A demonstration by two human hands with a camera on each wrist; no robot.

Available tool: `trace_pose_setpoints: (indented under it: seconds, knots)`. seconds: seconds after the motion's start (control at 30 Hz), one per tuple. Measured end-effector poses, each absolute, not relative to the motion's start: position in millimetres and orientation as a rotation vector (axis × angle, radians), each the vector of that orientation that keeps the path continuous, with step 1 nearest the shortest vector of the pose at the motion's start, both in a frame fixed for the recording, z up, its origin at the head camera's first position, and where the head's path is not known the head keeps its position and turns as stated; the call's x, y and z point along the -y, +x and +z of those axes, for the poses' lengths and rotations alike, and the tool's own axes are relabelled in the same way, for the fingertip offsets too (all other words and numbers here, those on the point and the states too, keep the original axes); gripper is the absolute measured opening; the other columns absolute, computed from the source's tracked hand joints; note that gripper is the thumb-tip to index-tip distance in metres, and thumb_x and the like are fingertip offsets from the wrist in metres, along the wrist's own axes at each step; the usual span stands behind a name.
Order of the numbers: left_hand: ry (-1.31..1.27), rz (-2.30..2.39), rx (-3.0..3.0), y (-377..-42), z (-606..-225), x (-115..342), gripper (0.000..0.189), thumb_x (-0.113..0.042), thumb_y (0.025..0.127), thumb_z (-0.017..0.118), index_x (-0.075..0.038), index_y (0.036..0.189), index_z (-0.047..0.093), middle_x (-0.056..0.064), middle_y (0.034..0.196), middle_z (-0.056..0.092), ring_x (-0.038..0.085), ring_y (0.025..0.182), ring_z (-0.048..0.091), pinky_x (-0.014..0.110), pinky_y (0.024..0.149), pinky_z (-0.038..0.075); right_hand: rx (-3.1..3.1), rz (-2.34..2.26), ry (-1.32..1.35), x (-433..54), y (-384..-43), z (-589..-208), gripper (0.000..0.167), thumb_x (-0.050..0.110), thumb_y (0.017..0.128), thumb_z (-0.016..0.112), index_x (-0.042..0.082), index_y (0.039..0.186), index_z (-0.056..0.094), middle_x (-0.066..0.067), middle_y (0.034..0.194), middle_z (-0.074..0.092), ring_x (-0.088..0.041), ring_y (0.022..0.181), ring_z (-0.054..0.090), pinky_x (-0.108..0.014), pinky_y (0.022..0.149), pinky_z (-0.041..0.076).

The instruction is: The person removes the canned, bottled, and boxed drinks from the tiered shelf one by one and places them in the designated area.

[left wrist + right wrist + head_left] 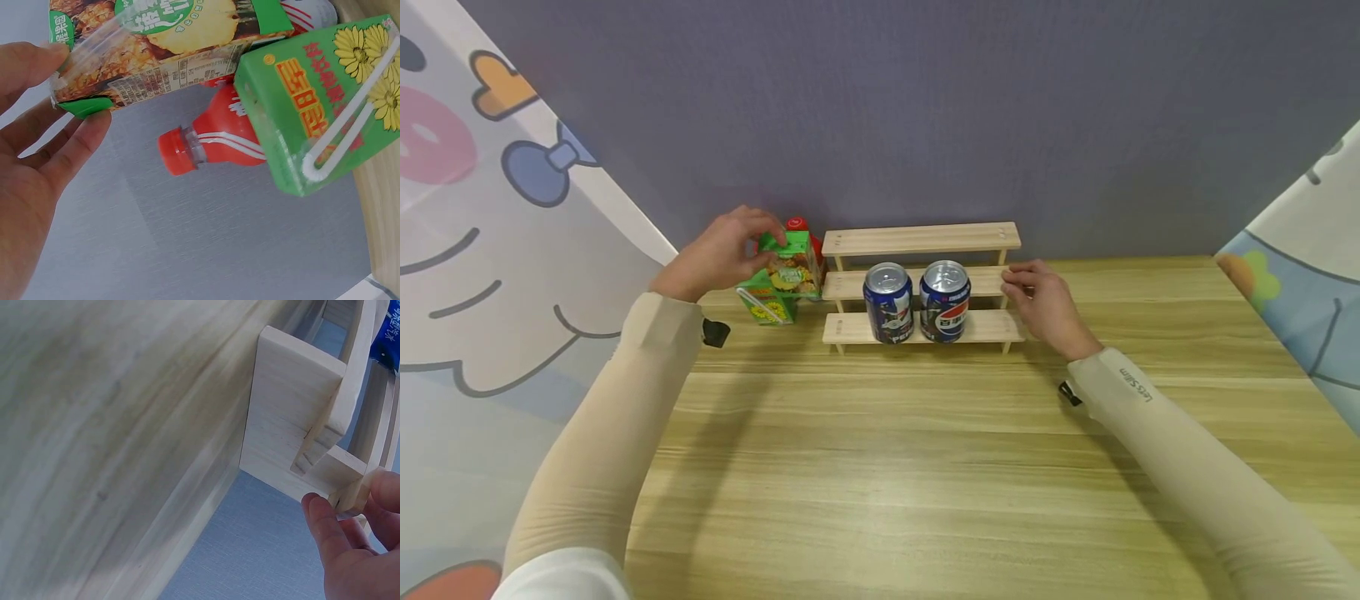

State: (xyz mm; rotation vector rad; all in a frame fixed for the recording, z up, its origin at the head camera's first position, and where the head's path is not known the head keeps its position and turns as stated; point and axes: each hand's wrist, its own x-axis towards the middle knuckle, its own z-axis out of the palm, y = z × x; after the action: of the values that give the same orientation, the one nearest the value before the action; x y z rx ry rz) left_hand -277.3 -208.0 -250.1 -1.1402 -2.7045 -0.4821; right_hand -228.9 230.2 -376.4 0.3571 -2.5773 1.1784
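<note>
Pineapple carton (797,266), long axis upright—seemingly

A pineapple-printed carton (793,268) with a green top and a clear strip across one face is held roughly upright just left of the pale wooden rack (921,240), whose three stepped tiers rise toward the back

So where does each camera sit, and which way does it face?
Head: worn on the head, facing forward and down at the table and wooden rack; left hand, right hand and sleeved forearms show.
Left wrist: on that wrist, facing the pineapple carton and red bottle; left hand pinching the pineapple carton.
Right wrist: on that wrist, facing the rack's end; the right hand grips it.
Head and left wrist share the pineapple carton and red bottle.
</note>
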Motion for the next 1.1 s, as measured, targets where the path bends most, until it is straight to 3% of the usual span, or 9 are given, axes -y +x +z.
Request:
trace_pose_setpoints:
  seconds: [0.33, 1.1]
  knots:
    - [-1.116, -0.483, 2.755, -283, -268, 205, 0.017, 0.002, 0.081, 0.069, -0.007, 0.094, 0.064, 0.006, 0.106, 0.059, 0.026, 0.102, 0.047, 0.043, 0.082, 0.041, 2.583, 1.167, 0.359, -232, -230, -377, 0.028, 0.004, 0.094, 0.056, -0.014, 0.114, 0.06, -0.023, 0.12, 0.05, -0.038, 0.106, 0.053, -0.045, 0.089, 0.046]
    - [-1.059, -0.516, 2.827, -283, -295, 210, 0.019, 0.001, 0.08, 0.07, -0.01, 0.093, 0.062, 0.005, 0.107, 0.056, 0.025, 0.098, 0.049, 0.043, 0.083, 0.043, 2.585, 1.176, 0.346, -231, -231, -379, 0.027, 0.004, 0.094, 0.056, -0.014, 0.113, 0.06, -0.022, 0.12, 0.05, -0.037, 0.106, 0.054, -0.044, 0.089, 0.046]
